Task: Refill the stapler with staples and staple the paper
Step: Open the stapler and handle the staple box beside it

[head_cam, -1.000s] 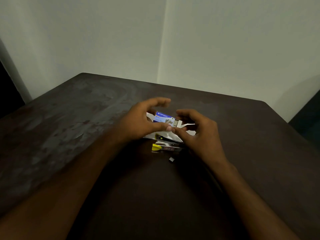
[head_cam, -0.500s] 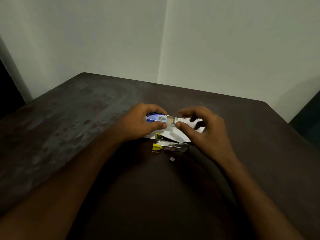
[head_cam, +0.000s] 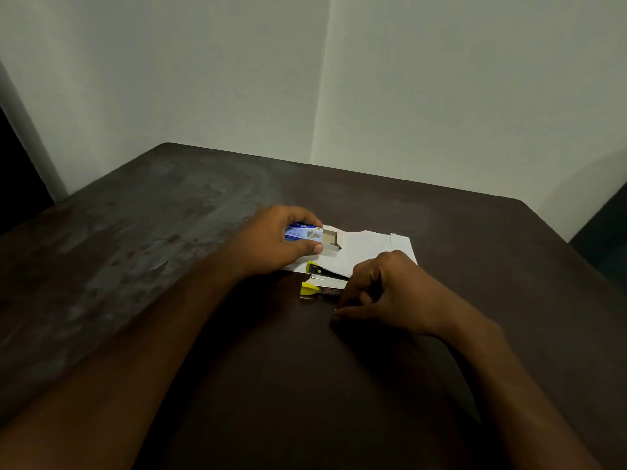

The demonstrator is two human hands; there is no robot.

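Note:
A small blue staple box (head_cam: 303, 232) rests on the white paper (head_cam: 373, 245), and my left hand (head_cam: 271, 242) grips it. Its cardboard tray (head_cam: 330, 240) is slid out to the right and looks hollow. Lying hinged apart at the paper's near edge is the yellow and black stapler (head_cam: 322, 283), its metal staple channel showing. My right hand (head_cam: 383, 293) is curled just right of the stapler. Its thumb and fingertips press together on the table in front of the stapler. Whatever is under them is hidden.
The dark brown table (head_cam: 203, 334) has worn grey patches on its left side. Pale walls meet in a corner behind it. The table's far and right edges are close to the paper. A thin bright sliver (head_cam: 307, 297) lies by the stapler's yellow tip.
My right hand left the box's tray and dropped to the table in front of the stapler, covering the small loose staple piece seen there before. My left hand lowered the box onto the paper.

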